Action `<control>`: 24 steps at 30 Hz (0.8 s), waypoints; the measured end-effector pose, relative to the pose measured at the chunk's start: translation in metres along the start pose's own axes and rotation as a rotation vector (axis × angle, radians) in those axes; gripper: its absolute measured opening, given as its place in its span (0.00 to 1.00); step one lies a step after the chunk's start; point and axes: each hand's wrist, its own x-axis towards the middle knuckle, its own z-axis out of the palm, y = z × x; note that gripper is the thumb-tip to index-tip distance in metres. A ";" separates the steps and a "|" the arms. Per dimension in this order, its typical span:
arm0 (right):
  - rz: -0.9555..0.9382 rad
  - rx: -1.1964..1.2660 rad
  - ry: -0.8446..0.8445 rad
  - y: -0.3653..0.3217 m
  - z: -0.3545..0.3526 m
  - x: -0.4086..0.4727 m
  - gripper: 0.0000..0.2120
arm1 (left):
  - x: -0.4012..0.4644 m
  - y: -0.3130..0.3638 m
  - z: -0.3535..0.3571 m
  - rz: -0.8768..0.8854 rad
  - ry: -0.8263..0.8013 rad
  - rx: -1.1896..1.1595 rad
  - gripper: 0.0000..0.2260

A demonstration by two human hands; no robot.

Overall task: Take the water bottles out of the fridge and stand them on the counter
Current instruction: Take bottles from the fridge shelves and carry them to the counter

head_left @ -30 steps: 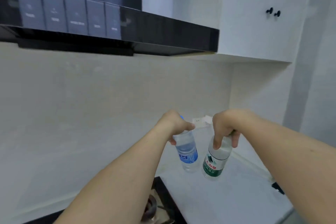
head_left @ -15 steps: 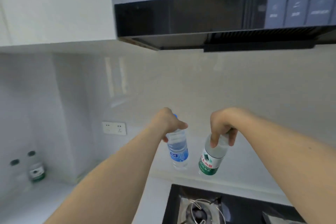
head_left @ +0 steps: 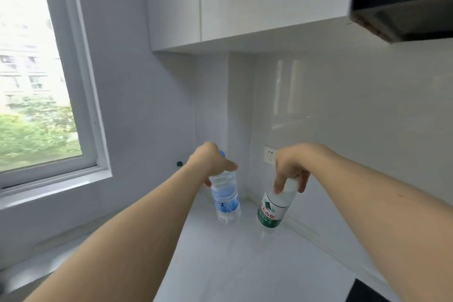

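My left hand grips the neck of a clear water bottle with a blue label; its blue cap peeks out beside my knuckles. My right hand grips the top of a second bottle with a green label, which hangs tilted. Both bottles are held over the pale counter near its back corner. Whether their bases touch the counter I cannot tell. No fridge is in view.
A window fills the left wall above a sill. White wall cupboards hang above the corner, and a black range hood sits at the upper right. A wall socket is behind my right hand. The hob's dark edge shows at the bottom right.
My view has swung left from the hob and range hood to the window corner of the counter. Both hands have kept their bottles and carried them over to this corner.
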 end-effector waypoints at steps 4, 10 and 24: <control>-0.139 -0.065 -0.010 -0.058 0.003 0.039 0.21 | 0.021 -0.052 -0.034 -0.122 0.078 0.010 0.18; -0.262 -0.060 -0.064 -0.125 0.009 0.116 0.29 | 0.083 -0.122 -0.069 -0.251 0.147 0.099 0.17; -0.350 -0.033 -0.086 -0.256 0.039 0.358 0.27 | 0.301 -0.280 -0.078 -0.276 0.060 0.297 0.16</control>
